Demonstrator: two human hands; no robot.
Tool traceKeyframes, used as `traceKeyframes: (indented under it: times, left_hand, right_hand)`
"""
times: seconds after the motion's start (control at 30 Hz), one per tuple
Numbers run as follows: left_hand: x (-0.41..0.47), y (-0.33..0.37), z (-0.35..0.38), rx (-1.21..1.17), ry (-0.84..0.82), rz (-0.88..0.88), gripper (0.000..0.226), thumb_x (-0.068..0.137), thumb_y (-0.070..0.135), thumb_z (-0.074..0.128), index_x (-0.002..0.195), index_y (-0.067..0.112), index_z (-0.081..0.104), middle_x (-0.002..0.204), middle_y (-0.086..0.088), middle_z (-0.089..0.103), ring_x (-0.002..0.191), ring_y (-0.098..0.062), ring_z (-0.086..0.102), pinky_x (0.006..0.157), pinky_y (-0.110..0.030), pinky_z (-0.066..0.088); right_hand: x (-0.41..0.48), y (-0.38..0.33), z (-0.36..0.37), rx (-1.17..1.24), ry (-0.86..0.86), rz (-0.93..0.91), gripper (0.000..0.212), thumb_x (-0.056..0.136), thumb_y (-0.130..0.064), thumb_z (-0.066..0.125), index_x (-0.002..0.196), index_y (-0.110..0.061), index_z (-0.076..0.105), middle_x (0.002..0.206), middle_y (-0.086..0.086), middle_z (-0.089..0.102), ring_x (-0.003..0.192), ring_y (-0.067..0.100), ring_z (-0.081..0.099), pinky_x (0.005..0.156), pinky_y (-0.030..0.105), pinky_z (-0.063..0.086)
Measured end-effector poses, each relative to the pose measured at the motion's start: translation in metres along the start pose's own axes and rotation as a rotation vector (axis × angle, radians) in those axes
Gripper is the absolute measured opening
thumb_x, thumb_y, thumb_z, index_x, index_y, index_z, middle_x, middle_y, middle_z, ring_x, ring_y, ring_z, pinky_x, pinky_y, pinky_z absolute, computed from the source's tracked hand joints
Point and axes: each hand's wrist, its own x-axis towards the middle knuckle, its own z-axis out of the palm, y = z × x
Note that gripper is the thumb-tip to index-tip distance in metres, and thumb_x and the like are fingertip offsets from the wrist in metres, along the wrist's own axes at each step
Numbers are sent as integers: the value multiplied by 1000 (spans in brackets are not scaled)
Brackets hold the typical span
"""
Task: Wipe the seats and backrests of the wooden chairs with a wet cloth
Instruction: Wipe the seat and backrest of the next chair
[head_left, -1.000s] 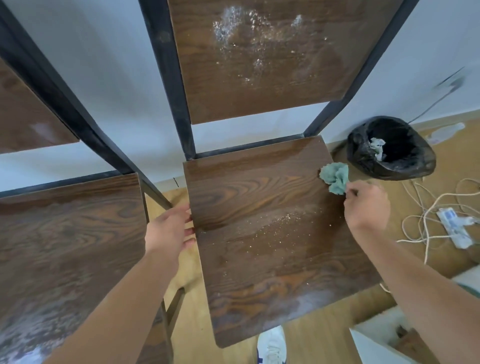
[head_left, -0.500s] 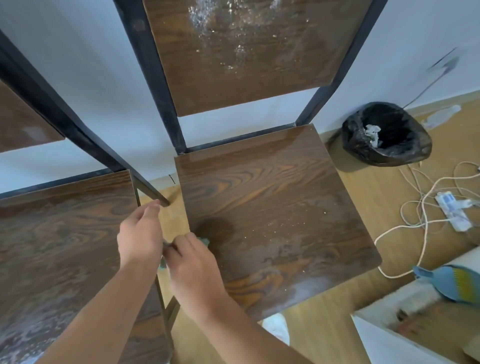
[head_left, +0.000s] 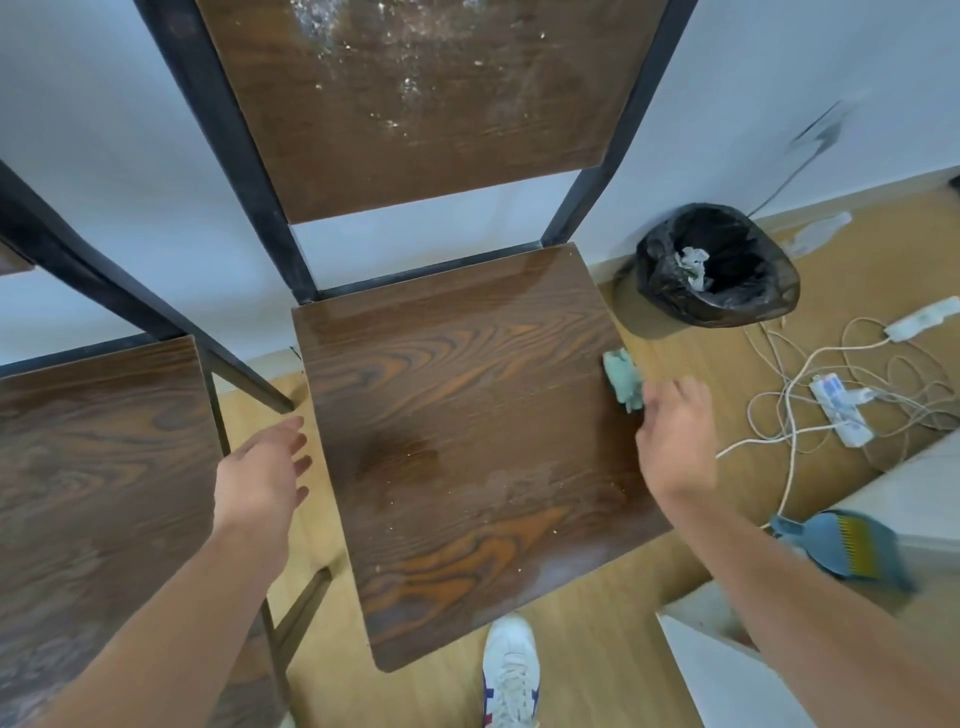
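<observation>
A dark wooden chair seat (head_left: 457, 415) with a black metal frame fills the middle of the view. It shines wet at the back and carries pale crumbs and a whitish smear near the front. Its backrest (head_left: 415, 104) above is speckled with white residue. My right hand (head_left: 675, 441) is at the seat's right edge, holding a crumpled pale green cloth (head_left: 623, 382) by its near end. My left hand (head_left: 262, 475) hovers with fingers spread just off the seat's left edge, holding nothing. A second chair seat (head_left: 98, 493) lies at the left.
A bin with a black bag (head_left: 719, 265) and crumpled paper stands on the floor to the right of the chair. White cables and a power strip (head_left: 841, 410) sprawl beyond it. A blue dustpan (head_left: 847, 548) rests on a white surface at right. My shoe (head_left: 511, 675) is below the seat.
My right hand has swept the cloth from the seat's left edge across to its right edge. My left hand has let go of the cloth's side and opened beside the seat.
</observation>
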Motion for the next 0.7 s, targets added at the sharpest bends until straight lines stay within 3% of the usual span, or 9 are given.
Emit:
traceKeyframes:
  times: [0.07,0.13,0.2,0.37,0.5,0.6,0.7]
  left_hand:
    - [-3,-2,4,-7,-8,-14,35,110,27,55,141,21,67,130,-1,70,122,-26,67,110,-47,52]
    - [-5,-4,8,-15,-19,-28,32,111,27,52,138,22,68,127,-2,72,117,-25,68,107,-47,53]
    - [-7,-5,10,-12,-27,-41,25,112,27,49,128,26,68,120,-2,72,108,-22,68,102,-47,54]
    - [-5,-15,2,23,-37,-19,29,108,12,51,121,25,74,116,-2,74,106,-21,71,96,-46,61]
    - [1,-23,-12,81,-68,-2,47,102,-11,44,118,20,76,118,-9,74,107,-28,74,90,-44,63]
    - [-2,-30,-22,209,-47,94,59,95,-19,36,119,22,73,119,-7,75,110,-27,74,101,-45,60]
    - [-5,-35,-34,278,-13,176,66,91,-16,37,121,31,72,120,0,75,117,-24,73,108,-46,57]
  right_hand:
    - [22,22,-8,56,-5,164,24,79,15,55,77,-7,64,78,15,52,85,40,52,74,42,40]
    - [27,21,-13,175,72,286,21,90,11,55,87,-6,68,89,17,57,93,38,53,79,37,38]
    - [15,0,-11,258,134,268,16,94,7,57,98,-3,69,99,19,60,101,38,54,87,36,40]
    - [-52,-82,16,334,163,110,21,88,9,60,99,-6,70,95,13,60,97,27,49,91,43,47]
    - [-107,-163,20,450,73,-89,27,86,12,62,103,-7,71,90,10,58,89,25,46,81,36,44]
    - [-147,-215,19,522,-74,-284,32,80,9,62,108,-6,69,92,7,56,89,23,47,78,30,43]
    - [-171,-247,20,549,-173,-519,34,82,0,48,108,-8,67,95,6,58,90,25,51,77,36,49]
